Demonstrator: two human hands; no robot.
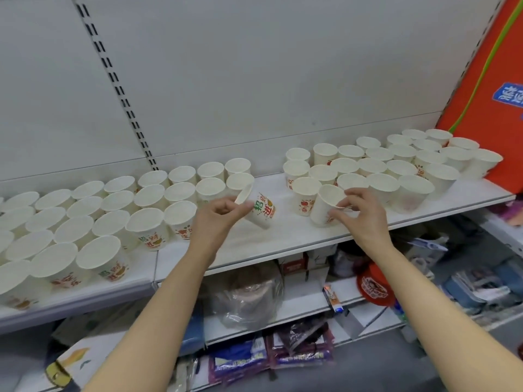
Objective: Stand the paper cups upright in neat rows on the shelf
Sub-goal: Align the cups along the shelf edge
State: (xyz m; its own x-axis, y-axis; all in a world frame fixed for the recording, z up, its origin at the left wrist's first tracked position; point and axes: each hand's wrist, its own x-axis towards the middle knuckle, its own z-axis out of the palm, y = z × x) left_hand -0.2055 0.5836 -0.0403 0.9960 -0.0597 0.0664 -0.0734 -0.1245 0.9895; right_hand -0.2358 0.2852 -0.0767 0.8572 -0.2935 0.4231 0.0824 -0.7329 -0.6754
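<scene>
Both bare arms reach forward — each hand curled in a grip.
Left hand angles toward 1 o'clock, right hand toward 11 — fingertips pinching.

orange banner far right | plastic bag, red cap on lower shelf

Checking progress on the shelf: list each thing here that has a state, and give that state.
Left hand: holds tilted cup, lifted.
Right hand: grips leaning cup at rim.
Left cup group: upright, in rows.
Right cup group: upright, looser rows.
Shelf: bare gap between groups.
</scene>
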